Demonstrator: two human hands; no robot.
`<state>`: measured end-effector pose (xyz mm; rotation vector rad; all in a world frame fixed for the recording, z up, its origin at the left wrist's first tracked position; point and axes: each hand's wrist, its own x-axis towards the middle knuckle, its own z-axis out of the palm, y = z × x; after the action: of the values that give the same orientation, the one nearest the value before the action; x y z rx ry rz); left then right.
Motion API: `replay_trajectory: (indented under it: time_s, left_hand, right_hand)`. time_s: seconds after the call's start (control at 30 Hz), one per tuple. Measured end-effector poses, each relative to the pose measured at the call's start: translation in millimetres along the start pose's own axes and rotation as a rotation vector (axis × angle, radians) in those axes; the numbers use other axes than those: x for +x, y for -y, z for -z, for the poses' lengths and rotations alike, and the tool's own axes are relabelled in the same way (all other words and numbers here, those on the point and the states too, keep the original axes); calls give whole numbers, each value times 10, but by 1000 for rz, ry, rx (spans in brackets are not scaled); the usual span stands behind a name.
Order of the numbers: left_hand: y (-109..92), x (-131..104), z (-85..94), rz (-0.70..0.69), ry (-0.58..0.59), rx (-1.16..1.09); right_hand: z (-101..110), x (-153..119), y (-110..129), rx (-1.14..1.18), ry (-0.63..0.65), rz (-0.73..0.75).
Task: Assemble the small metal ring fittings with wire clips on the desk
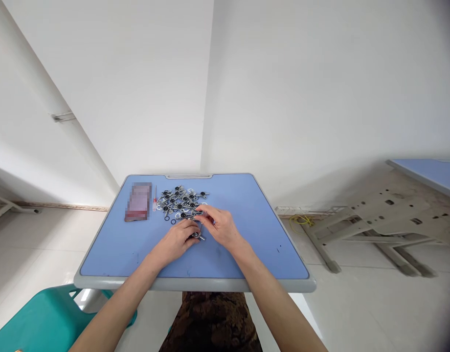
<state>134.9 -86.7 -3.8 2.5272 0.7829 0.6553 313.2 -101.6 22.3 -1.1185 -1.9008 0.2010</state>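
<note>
My left hand [178, 240] is closed around a small shiny metal fitting [198, 236] with a short stem, low over the blue desk top. From the right, my right hand [222, 227] meets it with thumb and fingers pinched together. A thin sliver shows below those fingertips, too small to name. Just beyond both hands lies a loose pile of similar metal fittings with black round parts [179, 201]. Two small dark rings, one of them a black ring [173, 221], lie at the pile's near edge, left of my right hand.
Left of the pile are a small screwdriver [154, 201] with a red and clear handle and a blurred-out flat rectangular item [138, 201]. The blue desk [247, 195] stands against a white wall. A green stool [52, 313] is at lower left; another desk [430, 171] stands right.
</note>
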Motion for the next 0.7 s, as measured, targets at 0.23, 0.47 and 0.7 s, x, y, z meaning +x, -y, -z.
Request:
replay_trajectory:
  time_s: [0.23,0.47,0.7]
  left_hand:
    - [-33,22,32,50,-10,-93]
    - [-63,38,100,112,-11,-395]
    - [-94,48,108,91,-33,-479]
  right_hand:
    - [5,11,-1,26,-12,-39]
    - [-6,162,39,245,-21,-153]
    - [-6,226,128,219,-29,-127]
